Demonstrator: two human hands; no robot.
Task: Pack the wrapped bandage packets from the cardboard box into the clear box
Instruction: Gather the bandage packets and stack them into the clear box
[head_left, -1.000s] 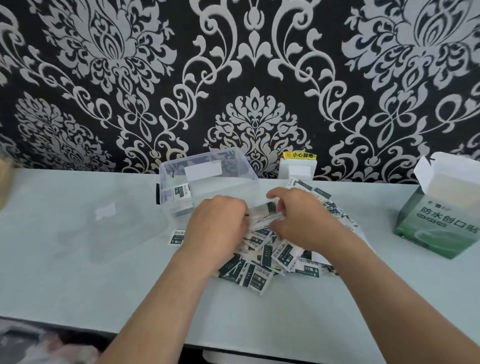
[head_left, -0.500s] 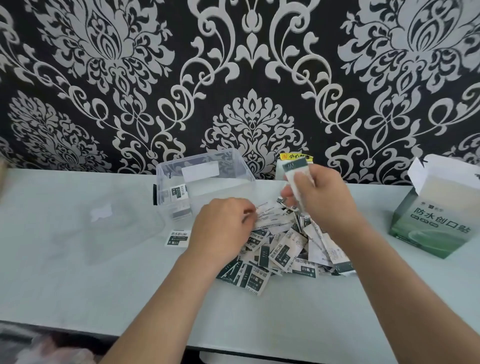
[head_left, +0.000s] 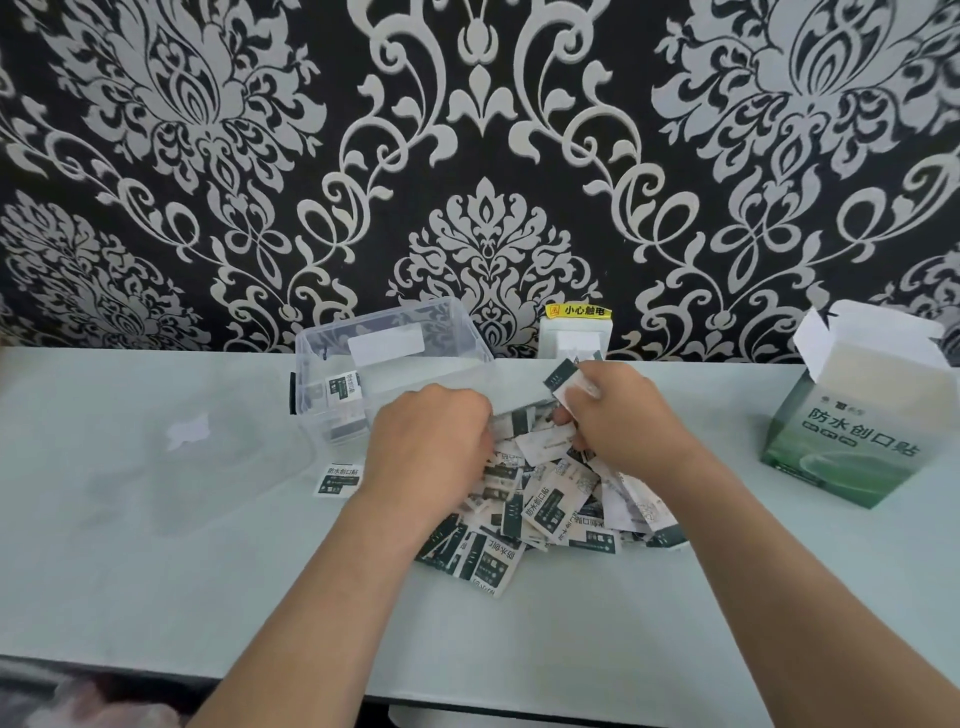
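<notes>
A heap of wrapped bandage packets (head_left: 545, 512), white with dark green print, lies on the pale table in front of me. My left hand (head_left: 431, 441) rests curled on the heap's left side, fingers gripping packets. My right hand (head_left: 618, 415) holds a small stack of packets (head_left: 563, 376) upright above the heap's far edge. The clear box (head_left: 311, 374) stands behind my left hand with a packet (head_left: 344, 387) inside. The green cardboard box (head_left: 852, 447) stands open at the right.
The clear lid (head_left: 192, 457) lies flat left of the clear box. One stray packet (head_left: 337, 478) lies beside it. A white wall socket with a yellow label (head_left: 576, 332) sits at the patterned wall. The table's front edge runs close to me.
My right hand has come down from its raised position toward the heap, still holding packets. My left hand has stayed on the heap's left side.
</notes>
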